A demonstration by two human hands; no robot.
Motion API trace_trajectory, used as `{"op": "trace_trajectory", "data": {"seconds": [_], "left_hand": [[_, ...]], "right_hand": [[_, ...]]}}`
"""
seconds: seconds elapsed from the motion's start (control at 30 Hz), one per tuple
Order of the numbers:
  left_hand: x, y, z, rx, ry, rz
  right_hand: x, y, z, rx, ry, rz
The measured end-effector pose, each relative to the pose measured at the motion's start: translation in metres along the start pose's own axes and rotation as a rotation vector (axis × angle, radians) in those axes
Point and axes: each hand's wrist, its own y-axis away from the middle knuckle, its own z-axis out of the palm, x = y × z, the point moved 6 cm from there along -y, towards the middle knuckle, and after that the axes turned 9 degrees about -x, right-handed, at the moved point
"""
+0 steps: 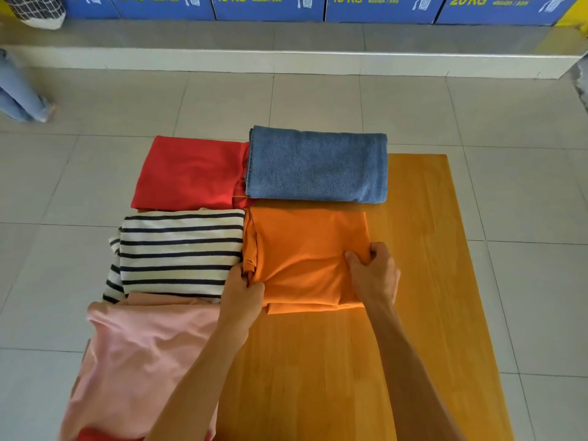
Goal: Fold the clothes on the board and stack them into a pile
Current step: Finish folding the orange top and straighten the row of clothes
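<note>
Orange garment (305,256): folded into a rectangle mid-desk, near edge toward the person — likely the piece in hand for stacking or a last fold.
Left hand (243,294): pinches the garment's near-left corner, thumb on top.
Right hand (374,275): grips the near-right edge, fingers curled over the fold — a two-sided hold keeps the layers from slipping.
Desk (423,281): wooden, bare on the right.
Blue towel (318,165), red garment (191,173), striped shirt (181,253): folded, laid side by side, not yet piled.
Pink garment (143,354): looser, apparently unfolded.
</note>
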Motion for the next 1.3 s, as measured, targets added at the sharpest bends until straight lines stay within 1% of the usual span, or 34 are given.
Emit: {"op": "trace_trajectory", "data": {"seconds": [0.17, 0.23, 0.37, 0.43, 0.53, 0.6, 0.67, 0.77, 0.9, 1.0, 1.13, 1.3], "left_hand": [[0.001, 0.015, -0.004, 0.001, 0.083, 0.059], [-0.005, 0.022, -0.009, -0.014, 0.108, 0.077], [-0.019, 0.043, -0.021, -0.071, 0.043, 0.142], [-0.027, 0.057, -0.03, -0.084, 0.103, 0.195], [-0.041, 0.083, -0.05, -0.042, 0.254, 0.233], [-0.051, 0.094, -0.061, -0.036, 0.258, 0.234], [-0.056, 0.1, -0.069, -0.056, 0.26, 0.254], [-0.062, 0.114, -0.086, -0.088, 0.287, 0.274], [-0.077, 0.126, -0.114, -0.076, 0.278, 0.317], [-0.087, 0.127, -0.14, -0.062, 0.25, 0.325], [-0.093, 0.13, -0.168, -0.121, 0.262, 0.31], [-0.088, 0.125, -0.199, -0.108, 0.244, 0.319]], "right_hand": [[-0.001, 0.007, -0.009, 0.103, 0.048, 0.017], [-0.001, 0.01, -0.01, 0.09, 0.088, -0.002], [-0.007, 0.01, -0.015, -0.007, 0.173, -0.068], [-0.008, 0.016, -0.02, -0.038, 0.182, -0.071], [-0.012, 0.043, -0.026, -0.005, 0.188, -0.075], [-0.017, 0.068, -0.024, 0.051, 0.205, -0.101], [-0.028, 0.093, -0.015, 0.059, 0.164, -0.176], [-0.05, 0.134, 0.015, -0.022, 0.146, -0.357], [-0.076, 0.186, 0.055, -0.115, 0.156, -0.491], [-0.09, 0.22, 0.077, -0.156, 0.098, -0.55], [-0.104, 0.255, 0.1, -0.228, 0.071, -0.612], [-0.114, 0.268, 0.109, -0.279, 0.019, -0.606]]}}
